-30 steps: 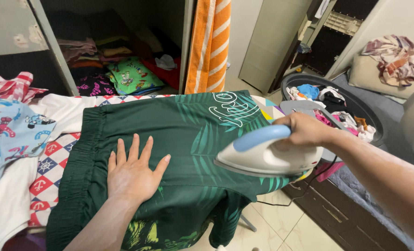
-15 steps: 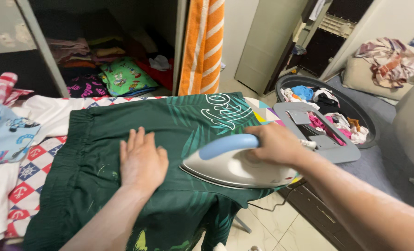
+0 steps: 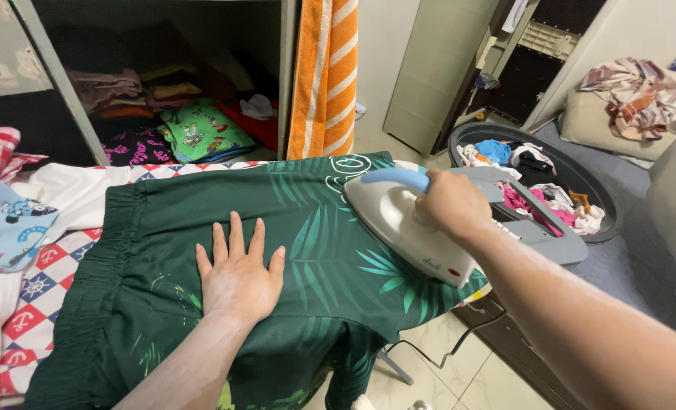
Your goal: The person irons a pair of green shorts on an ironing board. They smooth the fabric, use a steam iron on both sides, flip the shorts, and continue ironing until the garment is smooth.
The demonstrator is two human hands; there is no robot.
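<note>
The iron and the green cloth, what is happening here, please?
A person is ironing. The right hand grips the blue handle of a white iron, which rests on green shorts with a leaf print. The left hand lies flat on the shorts, fingers spread, apart from the iron. A dark basket of clothes stands to the right.

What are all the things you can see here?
shorts: one, dark green with leaf print, spread on the board
iron: one, white with blue handle, on the shorts
board cover: one, red and white checks, under the shorts
towel: one, orange and white stripes, hanging behind
laundry basket: one, dark, round, full of clothes, right
cupboard: one, open, folded clothes inside
left hand: flat on the shorts
right hand: gripping the iron's handle
</note>
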